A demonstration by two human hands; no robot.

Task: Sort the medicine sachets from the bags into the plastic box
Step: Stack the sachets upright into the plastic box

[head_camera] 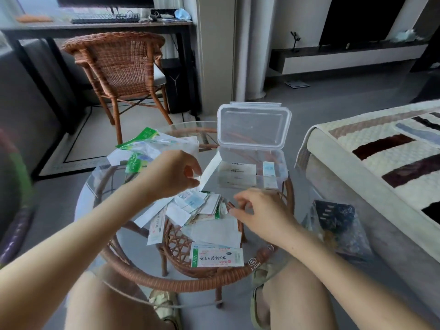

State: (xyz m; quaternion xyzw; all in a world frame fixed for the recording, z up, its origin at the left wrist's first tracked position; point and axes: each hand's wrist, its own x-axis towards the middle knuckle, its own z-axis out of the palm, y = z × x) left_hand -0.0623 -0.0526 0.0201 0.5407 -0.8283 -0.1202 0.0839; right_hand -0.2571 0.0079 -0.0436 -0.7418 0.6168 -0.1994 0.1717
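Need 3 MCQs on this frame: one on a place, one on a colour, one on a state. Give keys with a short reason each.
1. Where does the plastic box stand on the glass table?
A. beyond the sachet pile, on the far side from the person
B. under the table
C. on the near edge, at the person's knees

2. What colour is the print on the bags at the left?
A. red
B. green
C. black

3. What state is the lid in?
A. clipped shut
B. lying off on the floor
C. open, standing up behind the box

Key:
1. A: the box sits past the pile, farther from the person.
2. B: green bands show on the clear bags.
3. C: the lid stands upright at the back edge, and packets show inside the box.
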